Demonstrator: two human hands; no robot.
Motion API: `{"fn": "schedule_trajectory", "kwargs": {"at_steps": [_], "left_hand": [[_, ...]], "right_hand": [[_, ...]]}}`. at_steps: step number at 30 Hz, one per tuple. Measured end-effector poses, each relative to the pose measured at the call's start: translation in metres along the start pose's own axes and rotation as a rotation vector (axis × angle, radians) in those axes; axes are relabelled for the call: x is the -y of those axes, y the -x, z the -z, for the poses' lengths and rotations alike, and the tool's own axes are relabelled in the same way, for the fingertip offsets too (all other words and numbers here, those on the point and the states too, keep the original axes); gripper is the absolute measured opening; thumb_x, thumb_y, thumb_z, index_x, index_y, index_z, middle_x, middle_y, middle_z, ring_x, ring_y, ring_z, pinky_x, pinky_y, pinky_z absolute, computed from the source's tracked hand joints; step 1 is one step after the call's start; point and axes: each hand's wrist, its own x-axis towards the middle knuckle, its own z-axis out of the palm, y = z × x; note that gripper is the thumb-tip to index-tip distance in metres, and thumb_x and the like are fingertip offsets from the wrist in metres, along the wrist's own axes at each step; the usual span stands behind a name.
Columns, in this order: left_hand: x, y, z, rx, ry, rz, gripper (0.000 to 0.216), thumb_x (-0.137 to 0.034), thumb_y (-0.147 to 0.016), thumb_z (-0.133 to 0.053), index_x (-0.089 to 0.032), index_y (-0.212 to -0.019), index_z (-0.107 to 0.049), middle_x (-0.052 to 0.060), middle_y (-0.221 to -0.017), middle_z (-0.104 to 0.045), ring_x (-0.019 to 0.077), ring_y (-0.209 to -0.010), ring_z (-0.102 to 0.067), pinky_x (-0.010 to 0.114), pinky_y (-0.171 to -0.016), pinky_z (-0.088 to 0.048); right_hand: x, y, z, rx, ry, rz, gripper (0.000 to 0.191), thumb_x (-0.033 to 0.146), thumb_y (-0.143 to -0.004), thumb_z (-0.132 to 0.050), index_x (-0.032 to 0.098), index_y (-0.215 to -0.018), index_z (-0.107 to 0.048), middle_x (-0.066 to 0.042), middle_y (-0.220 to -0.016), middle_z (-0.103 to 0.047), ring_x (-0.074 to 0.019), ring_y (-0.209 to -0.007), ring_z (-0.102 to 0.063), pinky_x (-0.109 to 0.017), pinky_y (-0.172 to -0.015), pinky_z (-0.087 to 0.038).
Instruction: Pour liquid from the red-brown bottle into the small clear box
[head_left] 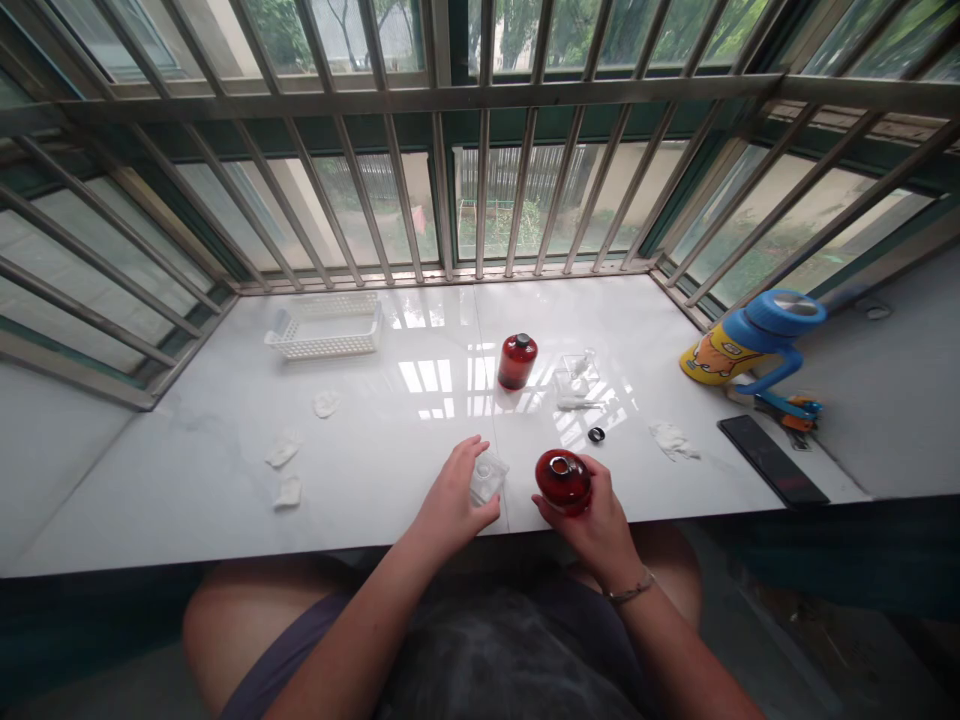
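Observation:
My right hand (600, 525) is wrapped round an uncapped red glass bottle (562, 480), its round mouth facing up toward me, near the table's front edge. Just left of it, my left hand (452, 492) curves beside a small clear square bottle (488, 479). Its thumb and fingers are spread apart around this bottle, and firm contact cannot be made out. A small black cap (596, 435) lies on the table beyond the right hand. Farther back stands a second red bottle (517, 362) with a dark cap on, next to a clear square container (577, 376) and a thin clear dropper-like piece (579, 404).
At the back left sits a white perforated basket (324, 328). Crumpled white tissues (283, 450) lie on the left, another tissue (673, 440) on the right. A blue and yellow flask (742, 340), keys (799, 412) and a black phone (772, 460) occupy the right side. Metal window bars (480, 190) border the marble-patterned table.

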Motion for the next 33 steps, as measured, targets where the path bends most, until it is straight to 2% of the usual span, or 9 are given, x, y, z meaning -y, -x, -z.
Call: {"fn": "schedule_trajectory", "kwargs": {"at_steps": [2, 7, 11, 19, 25, 29, 33], "left_hand": [[0.005, 0.006, 0.004, -0.049, -0.014, 0.011, 0.070, -0.020, -0.084, -0.073, -0.025, -0.151, -0.052, 0.013, -0.154, -0.052, 0.0315, -0.149, -0.052, 0.051, -0.127, -0.043], [0.016, 0.016, 0.001, -0.112, 0.030, 0.144, 0.081, -0.028, -0.084, -0.080, -0.026, -0.155, -0.043, 0.013, -0.152, -0.058, 0.0327, -0.145, -0.056, 0.054, -0.124, -0.045], [0.017, 0.016, -0.003, -0.145, 0.042, 0.250, 0.069, -0.034, -0.080, -0.086, -0.023, -0.140, -0.054, 0.012, -0.143, -0.066, 0.0332, -0.136, -0.064, 0.053, -0.118, -0.050], [0.002, 0.021, 0.014, -0.166, 0.097, 0.214, 0.065, -0.033, -0.080, -0.085, -0.027, -0.138, -0.057, 0.008, -0.138, -0.069, 0.0303, -0.127, -0.068, 0.049, -0.111, -0.056], [0.002, 0.030, 0.019, -0.169, 0.254, 0.198, 0.075, -0.031, -0.079, -0.085, -0.028, -0.146, -0.052, 0.010, -0.147, -0.064, 0.0287, -0.125, -0.070, 0.049, -0.111, -0.058], [-0.003, 0.036, 0.025, -0.177, 0.238, 0.251, 0.078, -0.035, -0.076, -0.090, -0.030, -0.145, -0.053, 0.010, -0.148, -0.063, 0.0297, -0.120, -0.071, 0.049, -0.105, -0.062], [-0.009, 0.040, 0.032, -0.189, 0.145, 0.174, 0.069, -0.034, -0.078, -0.089, -0.029, -0.140, -0.060, 0.009, -0.144, -0.065, 0.0296, -0.123, -0.069, 0.049, -0.108, -0.059]], "right_hand": [[-0.002, 0.000, -0.002, 0.012, 0.019, 0.002, 0.081, 0.062, -0.077, -0.087, 0.026, -0.140, -0.050, -0.014, -0.135, -0.069, -0.0348, -0.117, -0.072, -0.053, -0.100, -0.060], [-0.008, -0.001, -0.007, 0.068, 0.047, 0.043, 0.079, 0.059, -0.080, -0.086, 0.027, -0.141, -0.049, -0.013, -0.135, -0.068, -0.0340, -0.117, -0.072, -0.053, -0.101, -0.061], [-0.010, -0.004, -0.012, 0.082, 0.049, 0.083, 0.079, 0.058, -0.080, -0.087, 0.027, -0.142, -0.048, -0.013, -0.137, -0.067, -0.0339, -0.119, -0.071, -0.054, -0.103, -0.060], [-0.003, -0.006, -0.014, 0.105, 0.029, 0.062, 0.080, 0.058, -0.079, -0.088, 0.027, -0.141, -0.049, -0.014, -0.136, -0.067, -0.0340, -0.119, -0.072, -0.054, -0.102, -0.061], [0.002, -0.006, -0.015, 0.102, -0.024, -0.016, 0.085, 0.060, -0.075, -0.091, 0.027, -0.140, -0.048, -0.012, -0.131, -0.072, -0.0340, -0.114, -0.075, -0.053, -0.099, -0.062], [0.003, -0.007, -0.014, 0.121, -0.021, 0.004, 0.084, 0.059, -0.075, -0.091, 0.027, -0.140, -0.049, -0.011, -0.129, -0.072, -0.0335, -0.113, -0.075, -0.052, -0.098, -0.063], [0.004, -0.008, -0.013, 0.135, 0.031, 0.090, 0.078, 0.057, -0.079, -0.088, 0.027, -0.141, -0.051, -0.011, -0.133, -0.070, -0.0333, -0.115, -0.073, -0.051, -0.099, -0.062]]}}
